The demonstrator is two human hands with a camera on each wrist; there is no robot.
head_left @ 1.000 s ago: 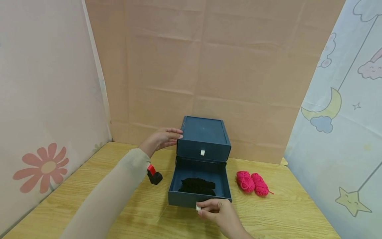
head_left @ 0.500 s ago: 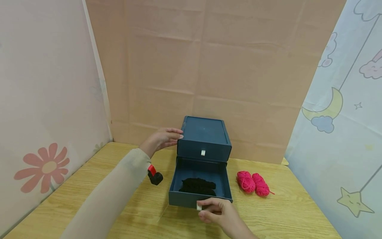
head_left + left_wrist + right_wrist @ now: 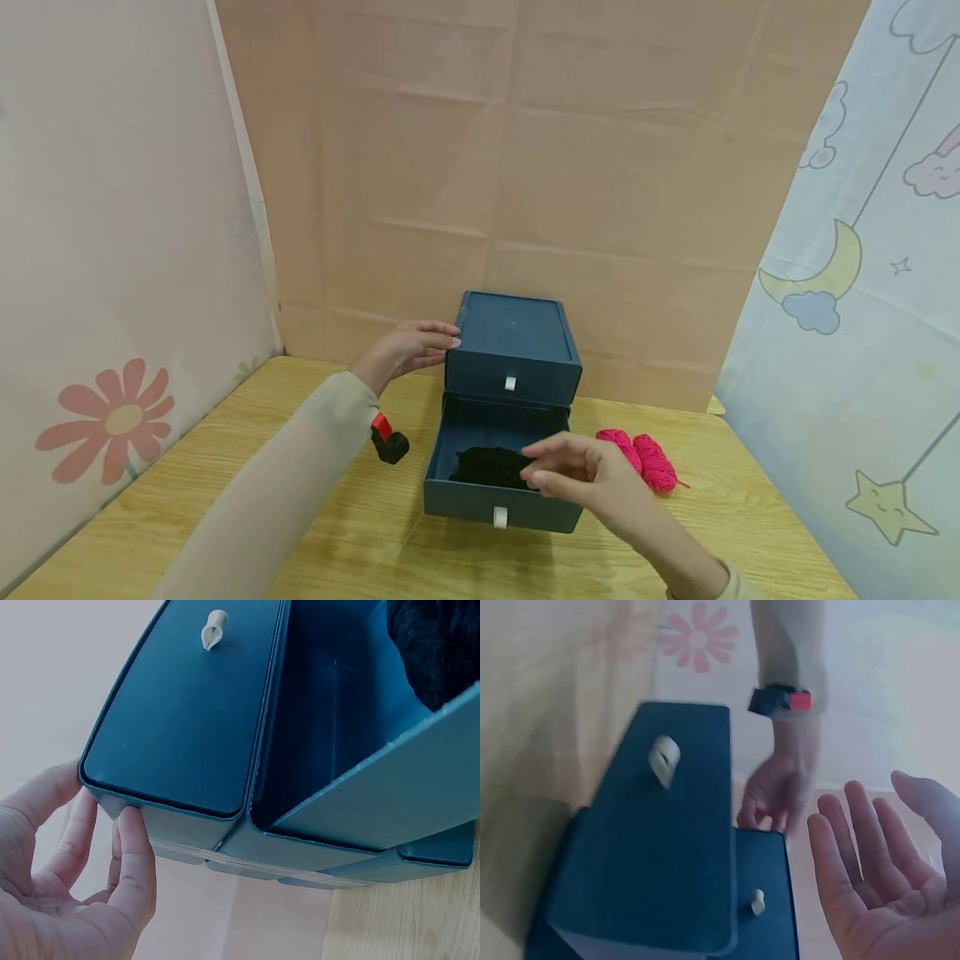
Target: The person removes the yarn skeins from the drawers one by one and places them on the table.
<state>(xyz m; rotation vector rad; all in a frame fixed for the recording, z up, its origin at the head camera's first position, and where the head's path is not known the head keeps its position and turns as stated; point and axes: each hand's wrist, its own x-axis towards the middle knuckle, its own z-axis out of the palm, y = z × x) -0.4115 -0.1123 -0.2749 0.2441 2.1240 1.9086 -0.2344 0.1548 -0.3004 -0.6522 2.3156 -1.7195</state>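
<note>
A dark blue drawer box (image 3: 513, 329) stands on the table with its lower drawer (image 3: 457, 500) pulled out and its upper drawer (image 3: 476, 375) closed. Fluffy black bundles (image 3: 483, 465) lie in the lower drawer. My left hand (image 3: 405, 348) rests its fingertips on the box's upper left side; in the left wrist view its fingers (image 3: 137, 859) touch the corner edge. My right hand (image 3: 600, 479) is over the drawer's front right, holding nothing, its fingers spread in the right wrist view. A white pull tab (image 3: 501, 517) hangs free on the drawer front.
Two skeins of bright pink yarn (image 3: 655, 463) lie on the wooden table (image 3: 712, 525) right of the box, partly behind my right hand. A black and red wrist camera (image 3: 390, 443) sits at my left wrist. A beige backdrop (image 3: 525, 167) stands behind the box.
My right hand has let go of the lower drawer's white tab and moved up and to the right over the drawer. The left hand and the pulled-out drawer stay put.
</note>
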